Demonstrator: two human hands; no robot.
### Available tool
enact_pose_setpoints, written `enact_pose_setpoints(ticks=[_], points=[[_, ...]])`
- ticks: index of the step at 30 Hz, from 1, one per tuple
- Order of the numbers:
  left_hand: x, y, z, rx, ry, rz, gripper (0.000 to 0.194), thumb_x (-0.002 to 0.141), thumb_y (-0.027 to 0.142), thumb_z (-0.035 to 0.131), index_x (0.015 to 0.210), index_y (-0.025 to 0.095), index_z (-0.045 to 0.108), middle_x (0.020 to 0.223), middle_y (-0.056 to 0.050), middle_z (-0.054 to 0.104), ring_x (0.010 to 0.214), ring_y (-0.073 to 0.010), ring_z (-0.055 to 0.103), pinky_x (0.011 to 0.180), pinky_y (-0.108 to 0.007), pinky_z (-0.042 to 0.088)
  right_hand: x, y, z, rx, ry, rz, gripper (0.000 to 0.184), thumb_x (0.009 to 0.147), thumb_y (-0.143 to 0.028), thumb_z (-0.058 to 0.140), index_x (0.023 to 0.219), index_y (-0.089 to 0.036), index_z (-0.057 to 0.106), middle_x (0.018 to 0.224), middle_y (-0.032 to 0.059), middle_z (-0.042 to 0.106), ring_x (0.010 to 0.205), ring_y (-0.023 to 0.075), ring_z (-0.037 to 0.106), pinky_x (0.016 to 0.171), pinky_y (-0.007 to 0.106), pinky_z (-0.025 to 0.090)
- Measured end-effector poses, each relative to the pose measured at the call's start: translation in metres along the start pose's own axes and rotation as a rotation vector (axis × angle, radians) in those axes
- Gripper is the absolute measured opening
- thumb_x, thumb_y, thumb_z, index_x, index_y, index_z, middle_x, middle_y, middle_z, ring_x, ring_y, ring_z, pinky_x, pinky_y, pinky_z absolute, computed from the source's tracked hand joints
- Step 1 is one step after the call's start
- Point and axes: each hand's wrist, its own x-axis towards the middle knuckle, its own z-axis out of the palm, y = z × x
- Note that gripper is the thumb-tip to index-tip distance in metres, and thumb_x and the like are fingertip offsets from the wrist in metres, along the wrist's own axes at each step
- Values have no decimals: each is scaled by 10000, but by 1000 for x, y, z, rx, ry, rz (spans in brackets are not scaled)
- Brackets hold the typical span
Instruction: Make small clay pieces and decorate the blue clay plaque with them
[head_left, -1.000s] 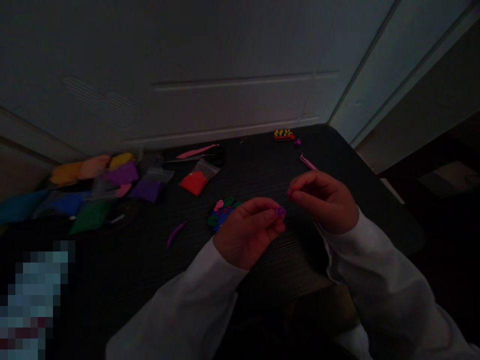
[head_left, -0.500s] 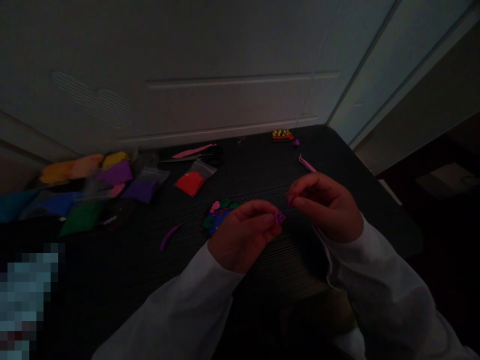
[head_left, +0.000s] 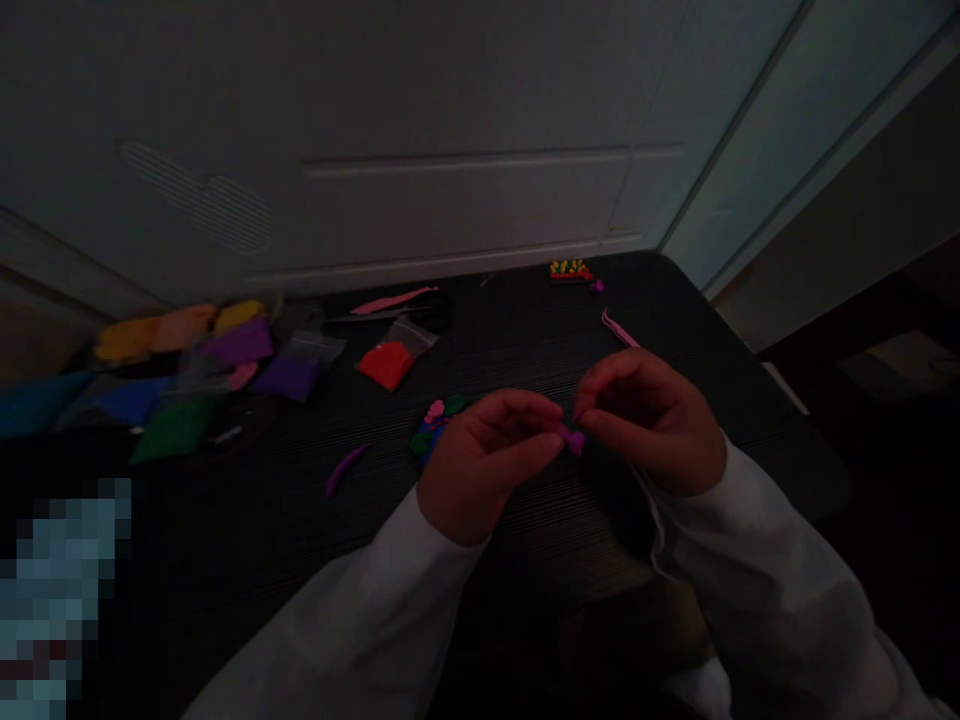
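My left hand pinches a small purple clay flower between thumb and fingertips. Close beside it, the thumb and forefinger of my right hand are pressed together on a tiny purple clay piece, mostly hidden by the fingers. Partly behind my left hand lies a round clay pond with blue, green leaf shapes and a pink flower. A curved strip of purple clay rests to its left. Beyond my right hand are pink tweezers.
Several bags of coloured clay crowd the left of the dark table, with a red clay bag nearer the middle. Scissors and a pink tool lie by the wall. A small yellow-and-red flower model sits at the back beside a purple bit.
The purple flower has turned in my left fingers and now points toward the right. My two hands' fingertips have come closer together. The whole view has shifted slightly.
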Motion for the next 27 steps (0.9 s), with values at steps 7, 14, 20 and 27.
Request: enact_pose_setpoints(ticks=[7, 14, 20, 27], points=[[-1, -1, -1, 47, -11, 15, 194, 590, 72, 653, 735, 201, 645, 685, 23, 624, 650, -76, 557, 605, -183, 435, -1, -1, 0, -11, -34, -17, 208, 683, -98, 604, 847, -205, 536, 724, -6, 549, 659, 96, 532, 620, 244, 453], [-2, -1, -2, 49, -31, -3, 178, 618, 74, 640, 737, 207, 653, 694, 31, 625, 672, -67, 558, 645, -183, 424, -1, -1, -1, -16, -59, 5, 197, 694, -96, 592, 854, -202, 546, 738, -5, 547, 661, 91, 533, 604, 231, 449], [-2, 0, -1, 61, -18, 10, 143, 615, 89, 643, 708, 196, 654, 663, 28, 623, 638, -72, 551, 631, -198, 423, -1, -1, -2, -39, -31, 20, 181, 699, -123, 589, 856, -210, 565, 727, -2, 573, 673, 108, 549, 605, 245, 450], [-3, 0, -1, 44, -4, -15, 135, 599, 89, 650, 690, 189, 649, 655, 26, 624, 630, -76, 551, 622, -202, 420, 3, 1, -5, -86, -15, -40, 144, 708, -129, 566, 797, -226, 626, 751, 0, 567, 725, 124, 535, 650, 272, 426]])
